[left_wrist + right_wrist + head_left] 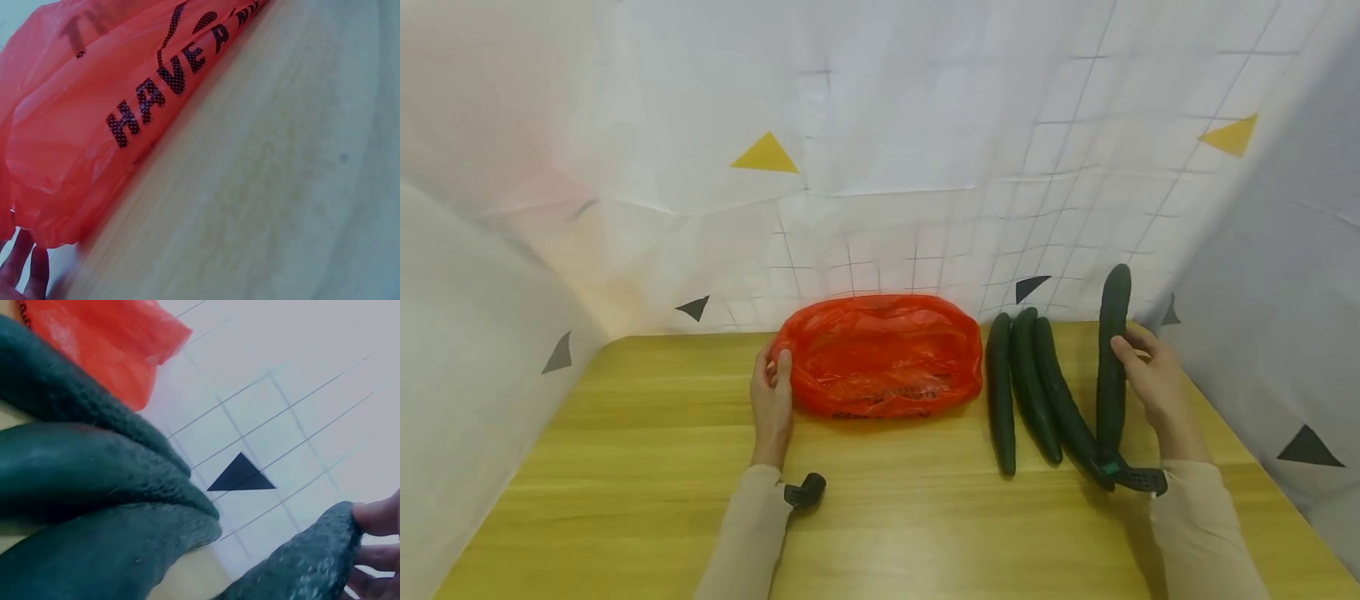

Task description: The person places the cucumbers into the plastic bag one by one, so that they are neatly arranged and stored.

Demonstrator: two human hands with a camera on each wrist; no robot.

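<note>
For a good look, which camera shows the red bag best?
The head view: the red bag shows almost whole. The left wrist view shows its printed side close up; the right wrist view, only part.

Two long, plain sleeves in pale beige: the left sleeve enters at the bottom, left of centre, and the right sleeve at the lower right. Both have soft, matte cloth; the right one shows light creases. Each ends at the wrist, leaving the left hand and right hand bare. Beside the left cuff sits a black camera, stubby and rounded. At the right cuff, a black mount pierced with small holes runs leftward to a small green patch.
</note>
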